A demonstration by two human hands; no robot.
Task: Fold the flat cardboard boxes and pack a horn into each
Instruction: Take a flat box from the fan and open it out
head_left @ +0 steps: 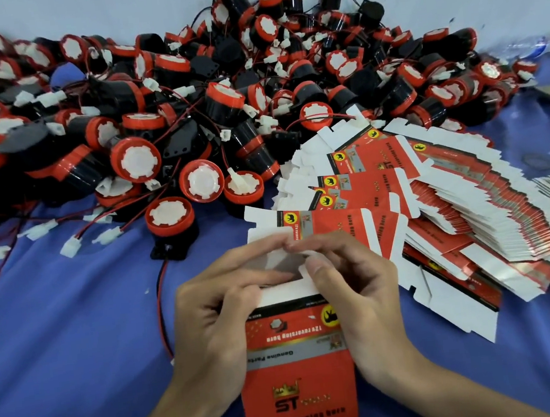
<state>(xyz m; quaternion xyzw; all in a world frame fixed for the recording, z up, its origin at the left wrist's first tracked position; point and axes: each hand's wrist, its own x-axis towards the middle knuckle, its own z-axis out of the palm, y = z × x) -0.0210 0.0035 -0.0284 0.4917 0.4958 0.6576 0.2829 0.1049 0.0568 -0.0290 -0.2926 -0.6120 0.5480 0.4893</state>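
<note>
Trainee: Step in hand, which one is it?

Supervisor: I judge it is the folding. One box (298, 357) is at the lower centre of the frame, opened up from flat, and the flaps of its far end are not closed yet. I see no horn in it.

Trainee: How are the hands?

Supervisor: Both are clamped on this box. The left hand (216, 314) grips its left side and the right hand (352, 295) grips its right side. Their fingertips (264, 248) come together over the open end, above the white flap (288, 294).

Trainee: And next?

Supervisor: Probably the flaps must be tucked in fully, then a horn taken. The nearest horn (170, 221) stands up and left of the hands, in front of the big pile (156, 102). The flat boxes (435, 209) lie fanned at the right.
</note>
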